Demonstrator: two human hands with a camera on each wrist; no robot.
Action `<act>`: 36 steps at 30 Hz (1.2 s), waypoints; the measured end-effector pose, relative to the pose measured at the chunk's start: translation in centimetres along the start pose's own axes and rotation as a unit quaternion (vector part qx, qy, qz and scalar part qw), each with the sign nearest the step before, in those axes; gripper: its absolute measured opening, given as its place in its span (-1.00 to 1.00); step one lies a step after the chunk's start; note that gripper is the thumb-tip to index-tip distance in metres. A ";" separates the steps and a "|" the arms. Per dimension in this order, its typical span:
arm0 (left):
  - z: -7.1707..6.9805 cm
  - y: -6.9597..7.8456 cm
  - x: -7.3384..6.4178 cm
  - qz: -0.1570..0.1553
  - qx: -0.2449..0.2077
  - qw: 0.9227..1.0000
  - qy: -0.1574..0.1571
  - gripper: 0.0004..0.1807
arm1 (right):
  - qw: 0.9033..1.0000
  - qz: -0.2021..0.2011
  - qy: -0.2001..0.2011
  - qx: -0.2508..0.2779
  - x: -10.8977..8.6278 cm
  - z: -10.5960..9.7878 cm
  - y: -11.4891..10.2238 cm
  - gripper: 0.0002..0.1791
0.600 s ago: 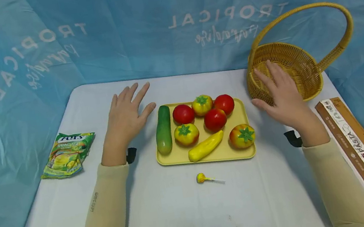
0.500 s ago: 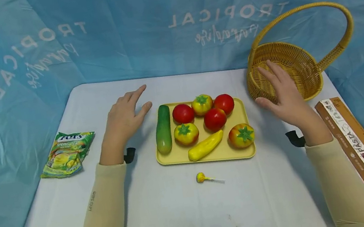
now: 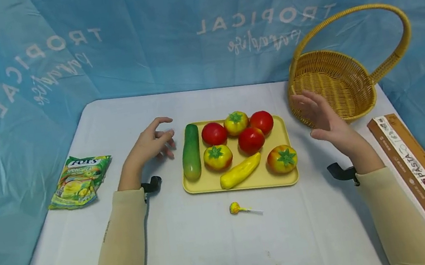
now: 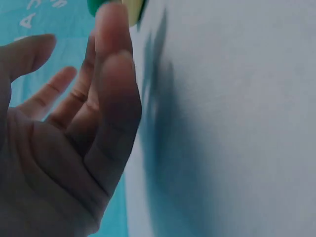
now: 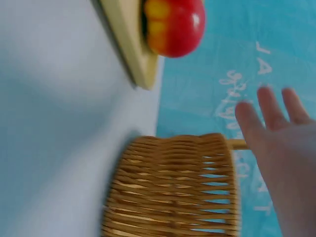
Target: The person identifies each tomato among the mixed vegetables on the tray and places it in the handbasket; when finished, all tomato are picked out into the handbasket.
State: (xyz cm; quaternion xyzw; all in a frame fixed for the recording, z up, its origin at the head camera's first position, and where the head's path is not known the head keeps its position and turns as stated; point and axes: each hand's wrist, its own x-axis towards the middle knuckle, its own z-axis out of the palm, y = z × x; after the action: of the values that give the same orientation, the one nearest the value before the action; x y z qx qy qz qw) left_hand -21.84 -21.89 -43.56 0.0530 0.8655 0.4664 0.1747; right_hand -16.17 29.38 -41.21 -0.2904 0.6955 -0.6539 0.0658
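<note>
My left hand [image 3: 150, 144], with loosely bent fingers and nothing in it, hovers just left of a yellow tray [image 3: 204, 187]. Nearest to it on the tray lies a green cucumber [image 3: 191, 154]. Beside that sit red tomatoes [image 3: 251, 139], yellow-and-red tomatoes with green leaf tops [image 3: 282, 159], and a long yellow pepper [image 3: 241, 171]. My right hand [image 3: 328, 124] is spread and holds nothing; it overlaps the front left of a wicker basket [image 3: 337, 72] in the head view. In the right wrist view its fingertips [image 5: 269, 106] point past the basket's side [image 5: 173, 192].
A wrapped lollipop [image 3: 235, 208] lies in front of the tray. To the far left is a green candy bag [image 3: 79, 180]. A long brown pasta box [image 3: 420, 170] lies along the right table edge. Blue curtain [image 3: 180, 27] hangs behind the white table [image 3: 197, 253].
Both hands have come down lower and nearer the table. My left hand has turned, its fingers bending toward the tray; the right hand has turned its palm inward.
</note>
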 end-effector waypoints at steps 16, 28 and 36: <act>0.9 -1.6 0.6 -0.012 -0.054 0.993 -0.109 -0.45 | 0.978 0.129 -0.164 -0.013 0.0 0.2 2.7 -0.04; 1.5 -1.9 1.3 -0.043 -0.038 0.991 -0.125 -0.39 | 0.965 0.176 -0.185 -0.054 -0.5 0.3 3.5 -0.07; 1.2 -1.5 0.9 -0.040 -0.012 0.989 -0.144 -0.39 | 0.953 0.199 -0.206 -0.100 -0.1 0.5 3.2 -0.10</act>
State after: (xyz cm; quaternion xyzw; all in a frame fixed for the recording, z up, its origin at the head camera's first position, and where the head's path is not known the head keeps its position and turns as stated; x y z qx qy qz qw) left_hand -22.12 -21.50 -45.61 0.0831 0.8270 0.4574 0.3162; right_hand -16.85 28.89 -44.32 -0.2799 0.7723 -0.4805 0.3073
